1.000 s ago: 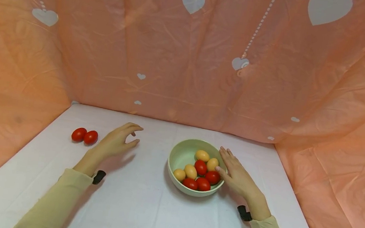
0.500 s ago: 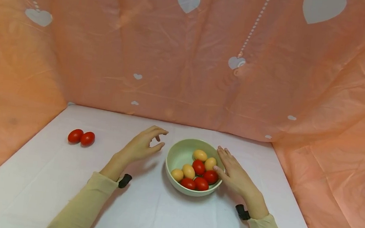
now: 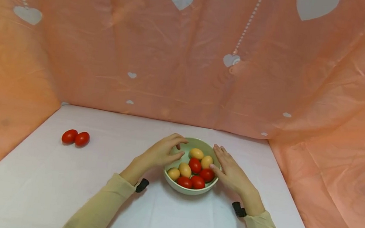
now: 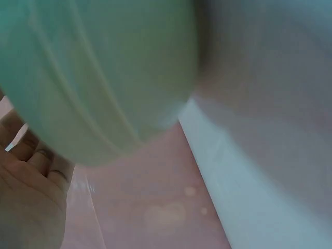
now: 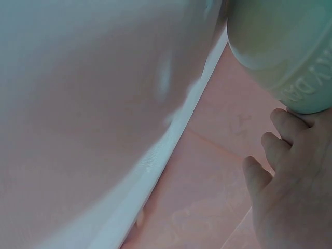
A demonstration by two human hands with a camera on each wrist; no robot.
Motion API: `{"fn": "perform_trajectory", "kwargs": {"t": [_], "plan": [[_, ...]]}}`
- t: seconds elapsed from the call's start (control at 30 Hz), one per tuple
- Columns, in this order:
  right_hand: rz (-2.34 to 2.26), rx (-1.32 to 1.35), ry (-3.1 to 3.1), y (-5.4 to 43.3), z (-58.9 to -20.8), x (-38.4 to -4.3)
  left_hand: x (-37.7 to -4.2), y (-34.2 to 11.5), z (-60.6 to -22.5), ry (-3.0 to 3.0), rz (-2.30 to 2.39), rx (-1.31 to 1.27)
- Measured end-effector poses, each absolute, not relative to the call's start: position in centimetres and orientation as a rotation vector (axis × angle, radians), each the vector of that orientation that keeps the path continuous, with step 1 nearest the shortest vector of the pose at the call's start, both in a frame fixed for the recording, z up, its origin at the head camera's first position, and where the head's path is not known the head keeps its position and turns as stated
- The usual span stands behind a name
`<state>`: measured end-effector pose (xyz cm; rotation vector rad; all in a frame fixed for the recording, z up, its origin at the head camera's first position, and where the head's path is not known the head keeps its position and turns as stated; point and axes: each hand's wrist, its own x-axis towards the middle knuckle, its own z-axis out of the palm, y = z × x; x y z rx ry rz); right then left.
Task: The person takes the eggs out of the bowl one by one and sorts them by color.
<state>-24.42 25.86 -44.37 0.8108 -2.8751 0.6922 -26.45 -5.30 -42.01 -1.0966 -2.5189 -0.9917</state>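
Note:
A pale green bowl holds several red eggs and several yellowish eggs. My left hand is at the bowl's left rim, thumb and fingers spread, with nothing between them. In the left wrist view its palm lies beside the bowl's outer wall; contact is unclear. At the right rim, my right hand has straight fingers along the outside and its thumb over the edge. The right wrist view shows that hand against the bowl's side, which has raised lettering.
Two red eggs lie side by side on the white tablecloth at the far left. Orange cloth with white hearts stands behind the table and along both sides.
My left hand has travelled right, from near the two loose red eggs to the bowl's left rim. The right hand stays at the bowl. The head view has shifted slightly.

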Motion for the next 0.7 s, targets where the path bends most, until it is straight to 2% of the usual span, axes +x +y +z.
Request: {"fn": "perform_trajectory", "kwargs": {"t": [0.7], "plan": [[0.69, 0.803, -2.882, 25.8, -44.2, -24.3, -27.5, -0.3, -41.6, -2.879, -0.48, -1.313]]}}
